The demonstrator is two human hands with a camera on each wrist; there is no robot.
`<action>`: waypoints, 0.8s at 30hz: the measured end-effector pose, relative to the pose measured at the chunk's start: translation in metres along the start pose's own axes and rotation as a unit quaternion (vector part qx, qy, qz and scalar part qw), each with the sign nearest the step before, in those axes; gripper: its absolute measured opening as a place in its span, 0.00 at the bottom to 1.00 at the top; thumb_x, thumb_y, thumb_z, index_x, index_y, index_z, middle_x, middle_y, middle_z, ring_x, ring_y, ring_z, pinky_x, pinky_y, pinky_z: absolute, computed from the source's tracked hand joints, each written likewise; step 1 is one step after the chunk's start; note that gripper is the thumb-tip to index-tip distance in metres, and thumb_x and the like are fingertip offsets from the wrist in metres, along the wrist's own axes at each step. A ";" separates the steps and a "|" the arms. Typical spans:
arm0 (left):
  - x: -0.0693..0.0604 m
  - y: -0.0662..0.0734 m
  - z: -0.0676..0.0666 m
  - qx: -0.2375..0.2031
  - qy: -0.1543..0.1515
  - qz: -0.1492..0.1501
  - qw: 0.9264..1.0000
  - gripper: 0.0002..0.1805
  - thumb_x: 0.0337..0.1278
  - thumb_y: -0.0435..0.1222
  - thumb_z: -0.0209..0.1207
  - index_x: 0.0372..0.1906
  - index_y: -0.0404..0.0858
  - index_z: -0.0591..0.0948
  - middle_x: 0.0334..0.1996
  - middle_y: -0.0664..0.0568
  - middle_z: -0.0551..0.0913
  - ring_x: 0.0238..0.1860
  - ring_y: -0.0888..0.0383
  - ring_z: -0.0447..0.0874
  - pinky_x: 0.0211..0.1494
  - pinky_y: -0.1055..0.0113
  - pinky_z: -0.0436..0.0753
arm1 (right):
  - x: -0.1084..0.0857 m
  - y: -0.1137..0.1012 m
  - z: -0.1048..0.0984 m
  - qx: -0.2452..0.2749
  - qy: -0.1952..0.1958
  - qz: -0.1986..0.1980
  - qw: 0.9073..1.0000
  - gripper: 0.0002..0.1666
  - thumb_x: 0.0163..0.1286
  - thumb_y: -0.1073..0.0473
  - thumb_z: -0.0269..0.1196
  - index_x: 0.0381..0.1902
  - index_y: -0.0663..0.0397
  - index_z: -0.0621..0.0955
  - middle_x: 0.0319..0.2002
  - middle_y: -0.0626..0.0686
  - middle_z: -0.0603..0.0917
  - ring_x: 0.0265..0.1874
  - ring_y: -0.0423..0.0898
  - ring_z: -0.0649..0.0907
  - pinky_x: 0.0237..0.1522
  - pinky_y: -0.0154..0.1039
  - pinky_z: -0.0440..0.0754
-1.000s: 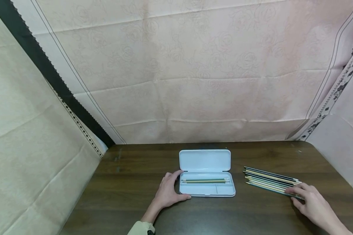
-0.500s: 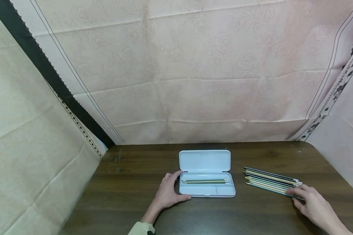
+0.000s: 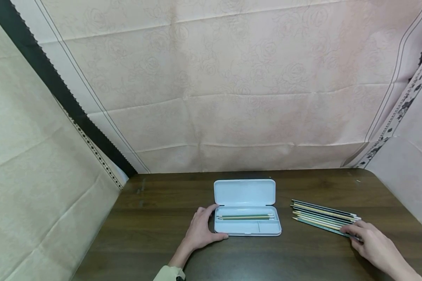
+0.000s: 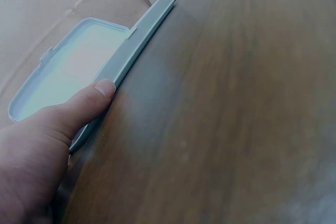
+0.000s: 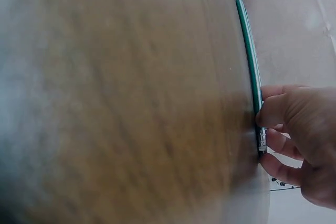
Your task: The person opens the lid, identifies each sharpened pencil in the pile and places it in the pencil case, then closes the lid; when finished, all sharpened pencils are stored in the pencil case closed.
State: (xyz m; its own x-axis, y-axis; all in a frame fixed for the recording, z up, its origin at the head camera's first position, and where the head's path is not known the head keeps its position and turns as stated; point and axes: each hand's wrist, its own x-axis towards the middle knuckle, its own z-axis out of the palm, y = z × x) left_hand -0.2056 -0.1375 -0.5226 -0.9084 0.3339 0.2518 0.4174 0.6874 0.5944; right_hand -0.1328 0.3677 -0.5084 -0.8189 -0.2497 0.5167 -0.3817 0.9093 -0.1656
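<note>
A light-blue pencil case [image 3: 235,226] lies with its lid [image 3: 245,192] raised, and a few pencils [image 3: 246,216] are in its long back compartment. My left hand [image 3: 201,231] grips the case's left end, its thumb [image 4: 86,103] on the front wall and its fingers at the back corner. To the right, several pencils [image 3: 321,214], dark, green and pale yellow, lie side by side on the table. At the eraser end of the nearest one, a green pencil [image 5: 250,45], my right hand [image 3: 374,245] pinches it between thumb and fingers. The fingers partly cover that end.
The brown wooden table [image 3: 154,218] ends at a pale cloth backdrop [image 3: 232,97] behind the case. Further cloth [image 3: 38,187] hangs on the left side and on the right. Bare wood separates the case from the pencils.
The green pencil under my right hand has shifted very slightly to the left, its tip a little further out from the others. My left hand and the pencil case stay put.
</note>
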 end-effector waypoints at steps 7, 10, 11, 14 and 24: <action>0.000 0.000 0.000 0.000 -0.003 -0.005 1.000 0.53 0.36 0.65 0.75 0.70 0.48 0.71 0.50 0.54 0.75 0.46 0.57 0.68 0.46 0.57 0.71 | -0.001 0.000 0.001 0.018 -0.006 0.006 1.000 0.26 0.36 0.74 0.75 0.33 0.44 0.85 0.39 0.55 0.83 0.43 0.66 0.81 0.26 0.58 0.77; 0.000 0.001 0.000 -0.001 -0.004 -0.006 1.000 0.53 0.36 0.64 0.75 0.70 0.48 0.71 0.50 0.54 0.75 0.46 0.57 0.68 0.46 0.57 0.71 | -0.003 -0.001 0.003 0.018 0.002 0.007 1.000 0.26 0.37 0.72 0.75 0.34 0.41 0.85 0.38 0.51 0.83 0.44 0.63 0.81 0.24 0.57 0.77; 0.000 0.001 0.000 -0.002 -0.003 -0.005 1.000 0.53 0.36 0.64 0.75 0.70 0.48 0.71 0.50 0.54 0.75 0.46 0.56 0.68 0.46 0.56 0.71 | -0.003 -0.001 0.003 0.018 0.006 0.005 1.000 0.26 0.37 0.71 0.75 0.34 0.40 0.85 0.38 0.50 0.83 0.45 0.60 0.81 0.24 0.56 0.77; 0.000 0.001 0.000 -0.003 -0.002 -0.004 1.000 0.52 0.35 0.64 0.75 0.70 0.48 0.71 0.51 0.54 0.76 0.47 0.57 0.69 0.47 0.56 0.71 | -0.003 -0.001 0.004 0.015 0.020 -0.007 1.000 0.27 0.36 0.71 0.75 0.35 0.39 0.85 0.38 0.49 0.83 0.45 0.54 0.80 0.25 0.55 0.77; 0.001 0.002 0.000 0.004 0.003 -0.002 1.000 0.52 0.35 0.63 0.75 0.69 0.48 0.71 0.49 0.54 0.75 0.45 0.57 0.68 0.46 0.57 0.72 | 0.008 -0.006 0.002 0.032 0.047 -0.053 0.997 0.30 0.34 0.73 0.74 0.36 0.39 0.86 0.38 0.44 0.82 0.32 0.38 0.79 0.26 0.36 0.73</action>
State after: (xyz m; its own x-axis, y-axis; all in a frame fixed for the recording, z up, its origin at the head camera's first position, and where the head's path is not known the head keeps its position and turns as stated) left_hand -0.2056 -0.1360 -0.5216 -0.9103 0.3270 0.2540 0.4137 0.6935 0.5898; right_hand -0.1380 0.3600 -0.5051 -0.7297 -0.3076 0.6107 -0.4930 0.8555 -0.1582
